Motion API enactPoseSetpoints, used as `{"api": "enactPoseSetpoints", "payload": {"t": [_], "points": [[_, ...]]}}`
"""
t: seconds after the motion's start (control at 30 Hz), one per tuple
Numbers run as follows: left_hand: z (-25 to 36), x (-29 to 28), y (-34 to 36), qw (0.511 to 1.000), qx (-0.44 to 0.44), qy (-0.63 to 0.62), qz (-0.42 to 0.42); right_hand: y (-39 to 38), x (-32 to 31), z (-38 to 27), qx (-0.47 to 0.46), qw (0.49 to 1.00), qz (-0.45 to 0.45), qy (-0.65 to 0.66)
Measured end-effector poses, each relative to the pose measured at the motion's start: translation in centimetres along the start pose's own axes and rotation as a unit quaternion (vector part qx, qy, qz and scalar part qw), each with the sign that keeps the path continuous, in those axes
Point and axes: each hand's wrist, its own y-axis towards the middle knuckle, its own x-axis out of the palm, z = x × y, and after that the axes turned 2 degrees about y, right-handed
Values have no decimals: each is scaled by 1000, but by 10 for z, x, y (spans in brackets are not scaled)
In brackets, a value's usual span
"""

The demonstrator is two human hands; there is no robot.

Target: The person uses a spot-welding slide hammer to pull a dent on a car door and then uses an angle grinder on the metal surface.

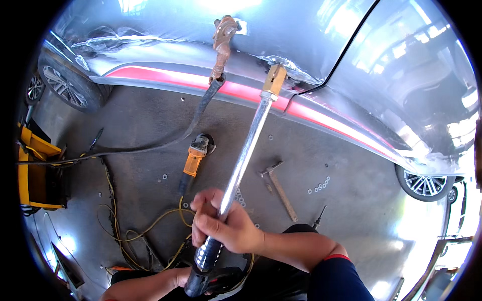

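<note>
Both hands at the near end of a long rod tool (pixel 246 150), far end up at the car's side

Right hand (pixel 226 220): fingers and thumb curled round the tool where bright shaft gives way to black grip. Left hand (pixel 184 276): lower down, at the bottom of the black grip, mostly behind it; fingers hidden, cannot tell how far they close.

Tool slants up and away from both hands, leaning right. Its brass-coloured head (pixel 274 80) is well ahead of the right hand, at a scraped, bare-metal patch low on the grey car (pixel 311 30). Red strip (pixel 241 92) along the sill passes behind the tool.

Left of the head, a rusty brown clamp (pixel 222 47) at the panel; dark cable (pixel 201 108) drops from it and runs off left, past a yellow box (pixel 37 175).

Floor, ahead of the hands: orange angle grinder (pixel 194 161) left of the shaft, yellow cord (pixel 182 203) trailing back from it. Right of the shaft, a wooden-handled hammer (pixel 282 194), then loose washers (pixel 319 186) in a short curved row. Outermost, car wheels: one far left (pixel 68 83), one far right (pixel 426 184).
</note>
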Motion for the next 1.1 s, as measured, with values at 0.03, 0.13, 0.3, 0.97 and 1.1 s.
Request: {"api": "enactPoseSetpoints", "payload": {"t": [0.03,0.13,0.3,0.97,1.1], "points": [[9,8,3,999,-10,-42,10,5,-1,-7,-35,999,24,-14],[7,7,2,994,-37,-97,36,23,-6,-28,-75,996,21,45],[7,0,-2,998,-15,-44,41,-5,3,16,-14,997,-3,76],[16,22,6,986,59,-71,140,-5,-6,-14,11,996,-38,-81],[18,18,2,994,32,-56,83,-3,-4,-17,4,995,-24,-97]]}}
